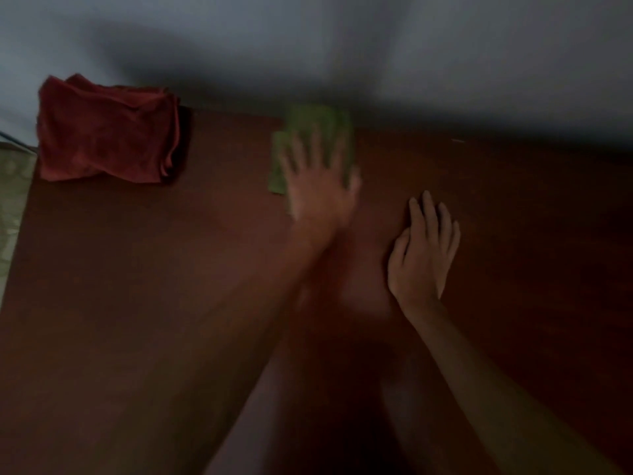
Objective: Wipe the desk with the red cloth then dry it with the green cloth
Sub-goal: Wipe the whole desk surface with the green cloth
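- Left hand [318, 186] blurred, fingers spread flat, pressing green cloth [313, 145] at desk [137, 286] far edge.
- Right hand [423, 252] flat on desk, fingers released.
- Red cloth [106, 132] bunched at far-left corner.
- Dim; no legible writing.

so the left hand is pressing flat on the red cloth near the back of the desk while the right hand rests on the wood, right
Not quite. The head view shows the left hand pressing flat on the blurred, folded green cloth, not the red one. The crumpled red cloth lies untouched at the desk's far left corner. The right hand does rest flat on the brown wooden desk.
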`<action>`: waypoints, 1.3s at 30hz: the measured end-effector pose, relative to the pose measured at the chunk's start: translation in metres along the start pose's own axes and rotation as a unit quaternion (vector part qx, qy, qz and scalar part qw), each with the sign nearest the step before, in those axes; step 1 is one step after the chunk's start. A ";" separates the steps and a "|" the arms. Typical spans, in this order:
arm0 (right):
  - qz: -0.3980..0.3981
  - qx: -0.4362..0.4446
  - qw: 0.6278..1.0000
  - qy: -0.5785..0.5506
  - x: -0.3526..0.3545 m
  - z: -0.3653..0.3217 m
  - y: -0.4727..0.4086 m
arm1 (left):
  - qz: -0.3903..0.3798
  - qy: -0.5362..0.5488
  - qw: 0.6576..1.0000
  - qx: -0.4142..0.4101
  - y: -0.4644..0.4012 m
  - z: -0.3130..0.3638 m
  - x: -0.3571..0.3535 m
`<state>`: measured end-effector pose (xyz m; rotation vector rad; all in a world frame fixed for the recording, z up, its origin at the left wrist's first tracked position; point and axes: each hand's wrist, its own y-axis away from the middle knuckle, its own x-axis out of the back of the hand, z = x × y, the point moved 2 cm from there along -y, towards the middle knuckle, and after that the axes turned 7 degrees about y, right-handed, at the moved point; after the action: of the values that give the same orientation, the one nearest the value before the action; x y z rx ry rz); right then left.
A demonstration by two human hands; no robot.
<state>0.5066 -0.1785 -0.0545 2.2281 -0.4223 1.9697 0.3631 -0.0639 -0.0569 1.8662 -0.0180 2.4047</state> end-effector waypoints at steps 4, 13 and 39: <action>0.069 -0.071 0.985 -0.141 -0.006 0.011 -0.006 | -0.068 0.018 0.970 -0.231 0.028 0.093 -0.025; -0.022 -0.020 0.998 -0.048 0.006 0.005 0.000 | 0.045 -0.010 0.998 0.046 -0.002 -0.094 0.019; 0.028 -0.142 0.989 0.016 0.047 0.347 -0.021 | -0.066 0.047 0.964 -0.252 0.049 0.252 -0.069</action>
<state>0.8473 -0.2631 -0.0533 2.0258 -0.7199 1.8341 0.6198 -0.1354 -0.0584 1.4728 -0.4393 2.1335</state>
